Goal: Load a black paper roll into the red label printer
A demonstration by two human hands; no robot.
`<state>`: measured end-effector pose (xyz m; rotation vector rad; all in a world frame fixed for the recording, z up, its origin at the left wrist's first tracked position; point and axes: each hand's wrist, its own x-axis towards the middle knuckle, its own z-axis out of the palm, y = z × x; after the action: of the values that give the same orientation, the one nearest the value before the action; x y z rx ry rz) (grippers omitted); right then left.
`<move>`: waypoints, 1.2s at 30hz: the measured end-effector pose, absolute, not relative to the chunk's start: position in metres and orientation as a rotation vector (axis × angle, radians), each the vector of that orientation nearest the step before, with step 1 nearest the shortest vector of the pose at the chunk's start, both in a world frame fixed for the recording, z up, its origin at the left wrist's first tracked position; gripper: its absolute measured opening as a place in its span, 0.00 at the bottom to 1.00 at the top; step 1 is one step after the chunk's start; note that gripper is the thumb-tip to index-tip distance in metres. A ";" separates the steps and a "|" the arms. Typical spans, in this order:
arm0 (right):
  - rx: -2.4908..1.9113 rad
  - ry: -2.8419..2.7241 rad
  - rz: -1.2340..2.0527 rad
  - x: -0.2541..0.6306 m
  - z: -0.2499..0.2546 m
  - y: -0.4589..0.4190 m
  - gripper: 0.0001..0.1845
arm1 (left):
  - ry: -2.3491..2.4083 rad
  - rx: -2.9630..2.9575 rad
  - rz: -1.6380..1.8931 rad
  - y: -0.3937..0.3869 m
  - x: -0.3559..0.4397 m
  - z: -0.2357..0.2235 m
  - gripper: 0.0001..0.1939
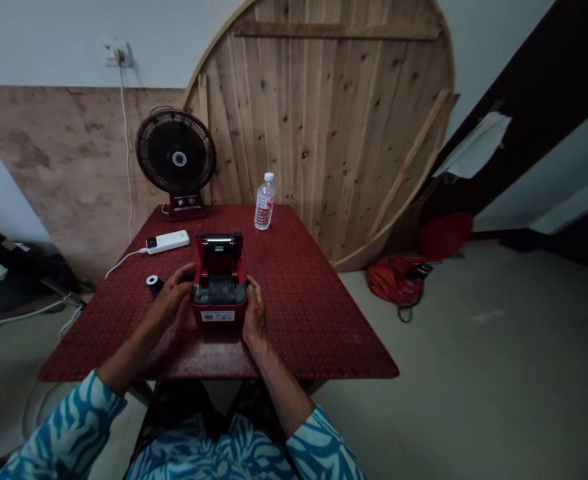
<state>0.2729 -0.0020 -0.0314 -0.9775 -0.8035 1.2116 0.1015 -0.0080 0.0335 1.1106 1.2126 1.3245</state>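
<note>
A small red receipt printer (219, 287) stands on the red patterned table (314, 313) with its lid tipped up and the paper bay showing. My left hand (174, 290) rests against the printer's left side, fingers curled onto its top edge. My right hand (254, 310) presses flat along the right side of the casing. A small dark paper roll (154, 284) lies on the table just left of my left hand.
A white power bank (168, 241) with a white cable sits behind the printer on the left. A dark desk fan (177, 160) and a clear water bottle (265, 201) stand at the table's far edge. A red bag (397, 280) lies on the floor right.
</note>
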 end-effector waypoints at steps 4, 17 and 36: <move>-0.998 -0.838 1.175 0.275 -0.031 -0.002 0.26 | 1.431 1.693 1.163 0.008 0.099 0.050 0.20; -1.000 -0.888 1.175 0.280 -0.036 0.001 0.23 | 1.611 2.458 -0.201 0.063 0.143 0.086 0.10; -0.705 -1.137 1.170 0.299 0.013 -0.019 0.23 | 1.005 1.520 0.985 -0.011 0.122 0.090 0.21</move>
<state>0.2995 -0.0193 0.0127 -0.7051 -1.1373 1.1698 0.1223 -0.0114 0.0896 1.5200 1.0046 0.9851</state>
